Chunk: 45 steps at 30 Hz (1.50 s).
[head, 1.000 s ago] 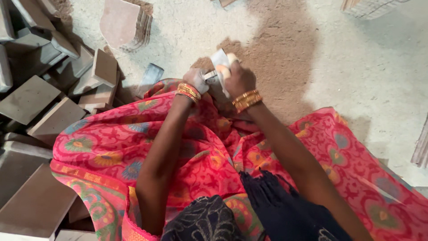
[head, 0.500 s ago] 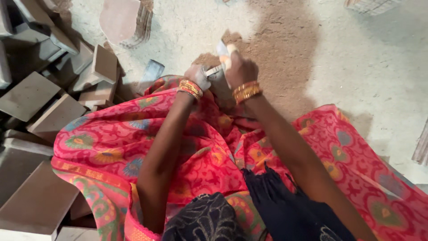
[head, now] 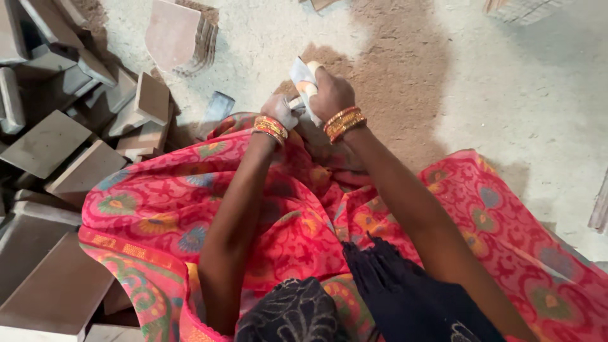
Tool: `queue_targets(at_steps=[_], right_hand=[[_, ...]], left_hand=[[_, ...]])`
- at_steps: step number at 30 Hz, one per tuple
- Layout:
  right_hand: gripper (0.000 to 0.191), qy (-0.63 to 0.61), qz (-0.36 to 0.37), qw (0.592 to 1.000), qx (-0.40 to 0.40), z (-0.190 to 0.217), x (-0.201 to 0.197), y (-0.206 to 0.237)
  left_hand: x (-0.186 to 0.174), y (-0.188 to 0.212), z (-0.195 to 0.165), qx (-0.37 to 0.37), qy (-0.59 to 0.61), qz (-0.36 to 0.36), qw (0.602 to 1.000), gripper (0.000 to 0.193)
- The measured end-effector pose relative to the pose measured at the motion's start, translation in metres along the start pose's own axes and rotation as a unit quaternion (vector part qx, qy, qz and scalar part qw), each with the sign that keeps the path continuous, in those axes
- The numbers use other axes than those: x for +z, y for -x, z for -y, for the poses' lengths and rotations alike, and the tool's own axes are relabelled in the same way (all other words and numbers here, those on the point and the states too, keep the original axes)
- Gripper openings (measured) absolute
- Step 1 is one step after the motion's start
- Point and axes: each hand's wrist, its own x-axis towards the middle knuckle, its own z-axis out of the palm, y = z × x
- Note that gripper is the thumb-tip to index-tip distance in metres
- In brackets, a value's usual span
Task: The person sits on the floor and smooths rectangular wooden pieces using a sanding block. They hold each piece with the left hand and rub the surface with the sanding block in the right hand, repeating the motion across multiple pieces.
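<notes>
My right hand [head: 334,95] is closed around a small pale grey flat piece [head: 303,73], whose top end sticks up past the fingers. My left hand [head: 280,111], coated in pale dust, is clenched against the lower end of the same piece and touches the right hand. Both wrists carry orange and gold bangles. The hands are held over the front edge of a red patterned cloth [head: 190,190] that covers my lap. What lies under the hands is hidden.
Several brown-grey tiles and blocks [head: 50,142] are heaped at the left. A stack of pinkish tiles [head: 180,31] stands at the top. A small bluish-grey piece [head: 218,104] lies on the floor near my left hand. Brown dust [head: 399,69] spreads over the pale floor.
Both hands have moved a little farther from my body, still together. The grey piece now stands more upright in the right hand.
</notes>
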Motion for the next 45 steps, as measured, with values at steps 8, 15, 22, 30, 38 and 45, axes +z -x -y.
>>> queue_targets(at_steps=[8, 15, 22, 30, 38, 45], right_hand=[[0.029, -0.055, 0.039, 0.994, 0.086, -0.006, -0.020, 0.027], [0.041, -0.192, 0.027, 0.954, 0.230, -0.022, -0.081, 0.034], [0.041, -0.064, -0.099, 0.989, 0.090, -0.025, -0.054, 0.015], [0.042, 0.082, -0.077, 0.985, -0.129, 0.013, -0.002, 0.051], [0.033, 0.034, 0.141, 0.980, 0.137, -0.016, 0.002, 0.012], [0.048, -0.008, -0.056, 0.993, -0.099, 0.009, 0.004, 0.050]], left_hand=[[-0.017, 0.008, -0.028, -0.016, -0.049, -0.035, 0.998, 0.029], [-0.011, -0.008, -0.035, -0.076, -0.050, -0.010, 0.996, 0.024], [0.004, -0.006, -0.034, -0.072, 0.091, -0.080, 0.990, 0.025], [0.019, 0.003, -0.020, -0.060, 0.023, -0.113, 0.992, 0.013], [0.021, 0.014, -0.023, -0.057, 0.060, -0.148, 0.986, 0.022], [0.027, 0.017, -0.011, -0.034, 0.045, -0.103, 0.993, 0.011]])
